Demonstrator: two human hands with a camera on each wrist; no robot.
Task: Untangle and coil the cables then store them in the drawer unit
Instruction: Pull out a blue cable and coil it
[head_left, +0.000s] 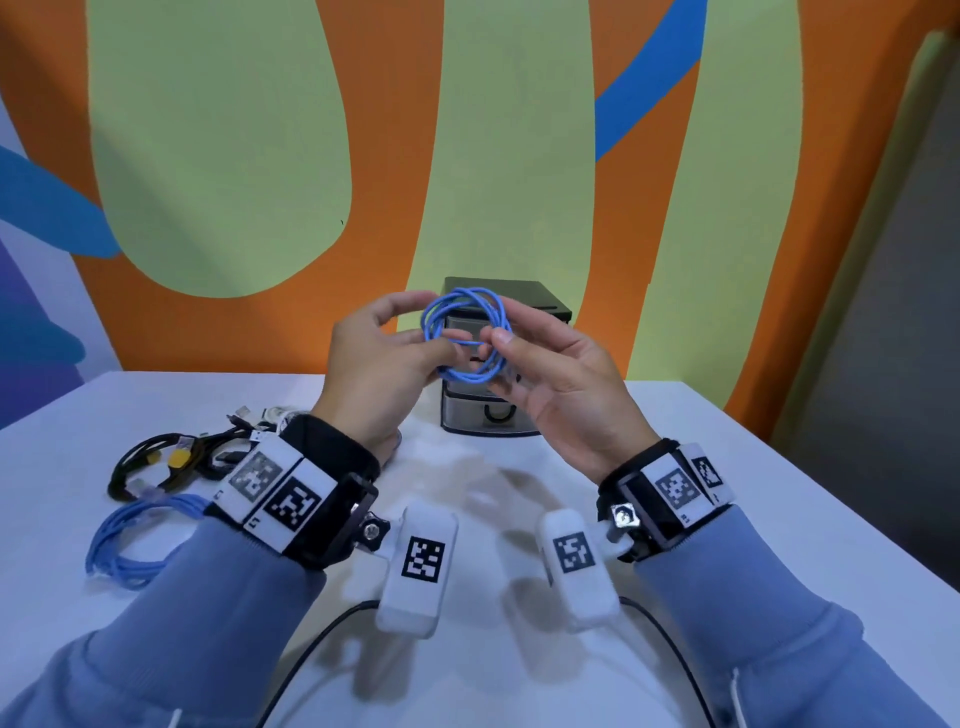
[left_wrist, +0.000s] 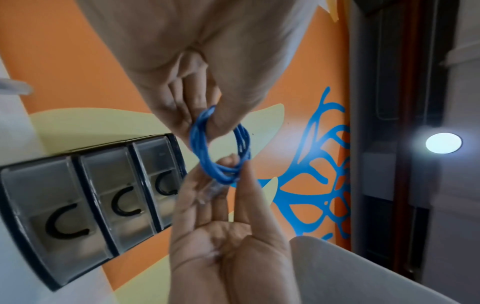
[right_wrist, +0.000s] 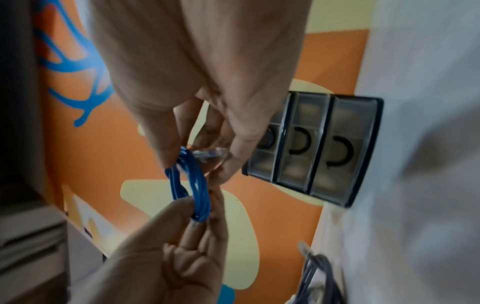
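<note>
A blue cable coil (head_left: 464, 332) of several loops hangs in the air in front of the dark drawer unit (head_left: 506, 415). My left hand (head_left: 423, 338) pinches the coil's left side between thumb and fingers. My right hand (head_left: 500, 364) pinches its right side, with the thumb on the loops. In the left wrist view the coil (left_wrist: 200, 148) stretches between the left hand (left_wrist: 207, 121) and the right hand (left_wrist: 231, 168), and a clear plug (left_wrist: 214, 189) lies against the right fingers. In the right wrist view the plug (right_wrist: 210, 154) sits under the right hand (right_wrist: 197, 158). The unit's three drawers (right_wrist: 319, 148) are closed.
On the white table (head_left: 727, 519) to my left lies a tangle of black cables with yellow connectors (head_left: 171, 460). Another loose blue cable (head_left: 135, 540) lies in front of it and white cables (head_left: 275, 415) behind. The drawer unit stands at the far edge against the painted wall.
</note>
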